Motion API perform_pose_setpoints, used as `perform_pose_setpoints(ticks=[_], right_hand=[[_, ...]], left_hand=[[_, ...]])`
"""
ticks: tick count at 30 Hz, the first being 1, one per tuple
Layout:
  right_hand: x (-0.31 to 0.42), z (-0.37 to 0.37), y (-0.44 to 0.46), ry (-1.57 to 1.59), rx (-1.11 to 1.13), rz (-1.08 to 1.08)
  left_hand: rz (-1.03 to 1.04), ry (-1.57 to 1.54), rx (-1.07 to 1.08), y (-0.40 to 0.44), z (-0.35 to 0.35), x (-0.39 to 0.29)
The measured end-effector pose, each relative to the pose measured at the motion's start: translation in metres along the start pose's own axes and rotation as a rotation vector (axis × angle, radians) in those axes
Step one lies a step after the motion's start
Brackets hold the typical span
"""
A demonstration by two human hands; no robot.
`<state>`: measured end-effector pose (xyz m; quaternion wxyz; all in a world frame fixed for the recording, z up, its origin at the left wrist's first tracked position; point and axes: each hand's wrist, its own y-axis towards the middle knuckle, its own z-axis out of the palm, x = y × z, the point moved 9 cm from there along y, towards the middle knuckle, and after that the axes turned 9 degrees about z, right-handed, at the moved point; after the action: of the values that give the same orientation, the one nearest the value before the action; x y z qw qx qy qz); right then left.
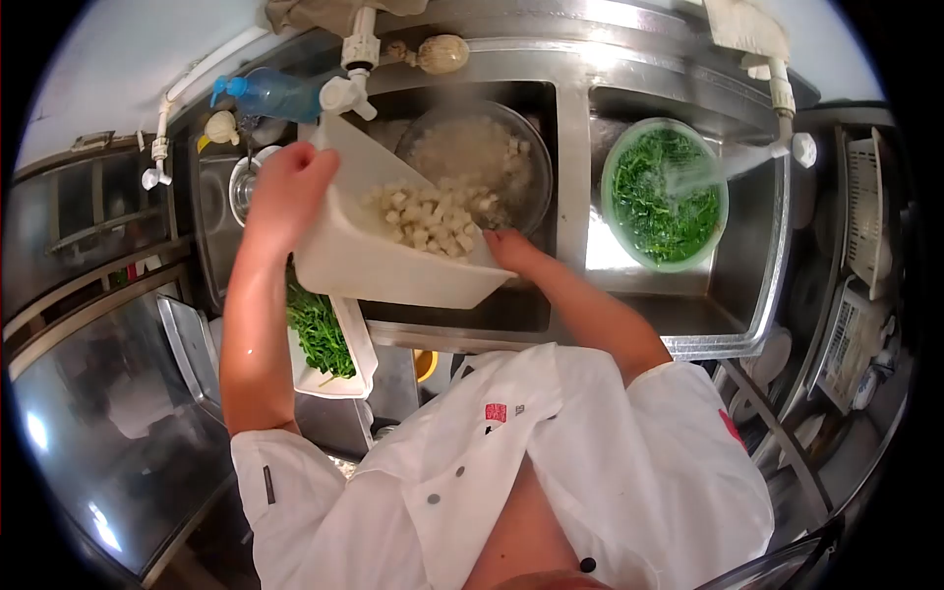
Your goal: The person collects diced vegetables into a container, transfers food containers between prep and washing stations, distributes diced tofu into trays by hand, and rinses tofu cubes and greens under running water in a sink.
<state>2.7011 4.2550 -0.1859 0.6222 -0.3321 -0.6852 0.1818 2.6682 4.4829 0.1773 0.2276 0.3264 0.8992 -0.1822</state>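
Note:
A white rectangular tub [393, 267] is tilted over the middle sink, held at both ends. My left hand [293, 187] is closed on its upper left rim, and my right hand [509, 254] grips its right end, fingers partly hidden. Pale cubes [433, 218] lie inside the tub and spill over its far side. Beyond it, a round metal bowl [543, 169] in the sink holds more cubes in cloudy water.
Water from a tap [804, 149] runs into a round container [723, 211] of green leaves in the right sink. Cut greens sit in a white tray [366, 359] below the tub. A blue bottle [280, 95] and another tap [346, 96] stand behind.

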Motion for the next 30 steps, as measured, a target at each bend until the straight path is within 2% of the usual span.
perform_pose_setpoints(ticks=[2,3,5,6,9,12,15,18,21,24,27,30], right_hand=[[-0.019,0.023,0.019,-0.141,0.015,-0.053],[-0.022,0.031,0.026,-0.215,0.02,-0.085],[-0.014,0.051,0.02,-0.272,0.177,-0.054],[-0.012,0.062,0.016,-0.301,0.26,-0.035],[-0.03,0.067,0.024,-0.074,0.205,0.161],[-0.016,0.042,0.031,-0.471,0.009,-0.219],[0.0,-0.013,0.004,-0.119,-0.084,-0.033],[-0.029,0.033,0.016,-0.238,0.083,0.036],[-0.03,0.057,0.017,-0.333,0.013,-0.149],[-0.022,0.049,-0.001,-0.326,0.02,-0.107],[-0.037,0.039,-0.004,-0.254,-0.105,-0.006],[0.002,-0.013,-0.058,-0.022,-0.293,0.014]], left_hand=[[-0.117,-0.183,-0.016,0.002,-0.001,0.016],[-0.173,-0.175,0.002,0.003,0.004,0.022],[-0.281,-0.158,0.024,0.006,0.008,0.032],[-0.319,-0.102,0.107,0.009,0.009,0.038],[-0.234,-0.079,0.082,0.013,0.008,0.016],[-0.159,-0.162,0.027,0.012,0.005,-0.005],[-0.11,-0.153,0.049,0.013,-0.002,0.012],[-0.214,-0.15,0.051,0.006,0.006,0.036],[-0.253,-0.169,-0.014,-0.01,-0.005,0.03],[-0.261,-0.166,0.027,-0.024,-0.007,0.046],[-0.19,-0.233,0.014,-0.05,-0.019,0.057],[-0.186,-0.362,-0.069,-0.094,-0.047,0.079]])
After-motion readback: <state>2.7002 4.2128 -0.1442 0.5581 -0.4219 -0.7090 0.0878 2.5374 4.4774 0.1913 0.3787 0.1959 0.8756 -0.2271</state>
